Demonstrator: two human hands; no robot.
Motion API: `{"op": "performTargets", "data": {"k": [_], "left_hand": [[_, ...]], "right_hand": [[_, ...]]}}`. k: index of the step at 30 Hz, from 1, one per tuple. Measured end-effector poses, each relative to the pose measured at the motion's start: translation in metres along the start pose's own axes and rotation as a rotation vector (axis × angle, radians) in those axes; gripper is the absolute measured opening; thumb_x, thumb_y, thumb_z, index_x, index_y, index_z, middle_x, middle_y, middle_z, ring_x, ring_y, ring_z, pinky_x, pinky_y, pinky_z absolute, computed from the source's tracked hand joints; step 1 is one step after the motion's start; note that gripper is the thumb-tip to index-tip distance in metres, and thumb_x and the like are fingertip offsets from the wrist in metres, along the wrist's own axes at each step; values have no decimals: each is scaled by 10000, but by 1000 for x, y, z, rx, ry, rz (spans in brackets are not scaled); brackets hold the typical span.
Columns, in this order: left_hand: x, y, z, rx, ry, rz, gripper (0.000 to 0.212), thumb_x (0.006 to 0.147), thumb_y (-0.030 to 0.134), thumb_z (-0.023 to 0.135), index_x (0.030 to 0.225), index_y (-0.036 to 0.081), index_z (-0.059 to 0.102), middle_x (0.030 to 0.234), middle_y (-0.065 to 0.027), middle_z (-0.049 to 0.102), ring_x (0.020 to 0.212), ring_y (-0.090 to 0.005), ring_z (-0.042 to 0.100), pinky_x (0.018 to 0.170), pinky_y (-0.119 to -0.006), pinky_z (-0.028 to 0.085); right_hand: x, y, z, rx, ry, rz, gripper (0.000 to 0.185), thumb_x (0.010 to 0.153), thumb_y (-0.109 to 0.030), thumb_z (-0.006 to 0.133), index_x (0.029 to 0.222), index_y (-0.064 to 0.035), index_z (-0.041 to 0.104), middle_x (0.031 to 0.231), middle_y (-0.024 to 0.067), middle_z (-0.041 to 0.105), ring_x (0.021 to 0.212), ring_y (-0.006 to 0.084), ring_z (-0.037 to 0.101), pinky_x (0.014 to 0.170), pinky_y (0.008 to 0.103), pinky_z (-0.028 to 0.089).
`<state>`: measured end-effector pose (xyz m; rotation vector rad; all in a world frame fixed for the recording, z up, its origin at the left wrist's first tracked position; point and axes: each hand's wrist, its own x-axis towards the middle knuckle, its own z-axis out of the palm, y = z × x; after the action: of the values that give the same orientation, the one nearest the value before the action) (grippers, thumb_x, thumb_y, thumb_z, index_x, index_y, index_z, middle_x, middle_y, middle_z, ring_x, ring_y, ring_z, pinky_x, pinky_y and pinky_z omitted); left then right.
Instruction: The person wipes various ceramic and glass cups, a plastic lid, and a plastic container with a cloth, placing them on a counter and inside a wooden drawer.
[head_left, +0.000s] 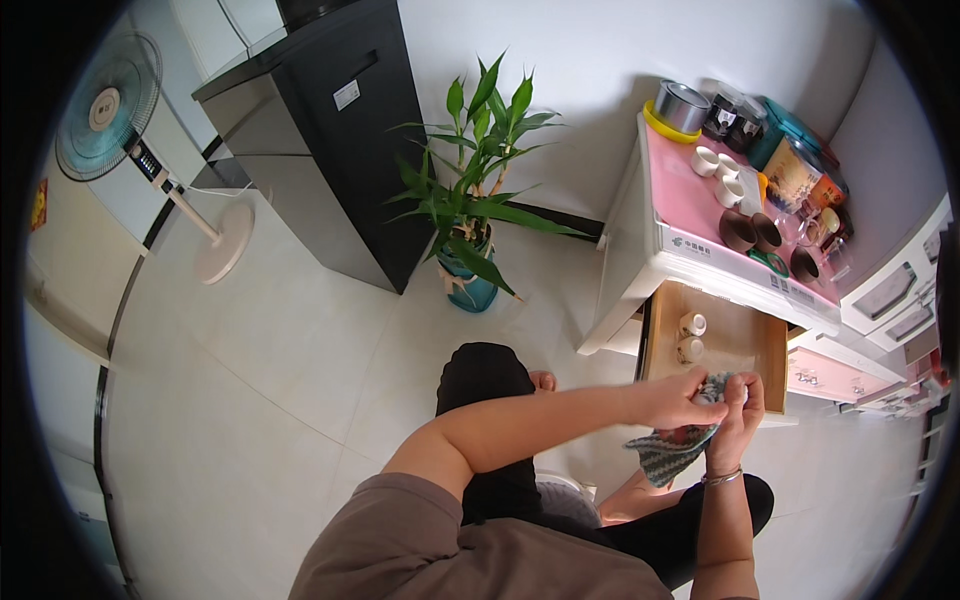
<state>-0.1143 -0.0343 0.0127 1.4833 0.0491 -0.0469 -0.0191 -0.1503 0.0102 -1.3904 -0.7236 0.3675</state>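
Observation:
My left hand (679, 401) and my right hand (735, 424) meet over the front of an open wooden drawer (772, 360). Both grip a striped grey-green knitted cloth (671, 457), bunched between the fingers, its lower part hanging down. Whether anything is wrapped in the cloth cannot be told. A bracelet circles my right wrist. Two small white cups, one (693, 324) behind the other (690, 350), sit at the left side inside the drawer.
The pink-topped cabinet (675, 195) holds white cups (729, 192), dark brown cups (738, 230), a metal pot (681, 107), jars and glassware. A potted plant (472, 281), a black-sided refrigerator (352, 157) and a standing fan (105, 112) are to the left. My knees are below the drawer.

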Motion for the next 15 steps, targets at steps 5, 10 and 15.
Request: {"op": "performTargets", "data": {"k": [5,10,15], "left_hand": [[-63,23,-95,640,601,49,200,812,201,567,950,64,609,798,-86,628,738,-186,596,665,-295,457],[-147,11,-176,1029,1679,-139,228,814,200,557,985,52,581,662,-99,626,614,-223,612,581,-320,453],[-167,-8,-204,714,1558,-217,308,811,177,553,1084,35,569,556,-68,570,511,-139,534,552,-277,421]], "right_hand": [[-8,5,1,-8,-90,16,179,848,-202,587,793,-62,490,689,-48,485,634,26,399,576,171,334],[-8,11,3,-4,-161,53,177,837,-198,603,797,-63,494,687,-48,495,634,23,407,577,175,344],[-7,9,11,-20,-249,77,182,847,-206,586,793,-64,485,691,-53,470,640,29,402,592,175,342]]}}
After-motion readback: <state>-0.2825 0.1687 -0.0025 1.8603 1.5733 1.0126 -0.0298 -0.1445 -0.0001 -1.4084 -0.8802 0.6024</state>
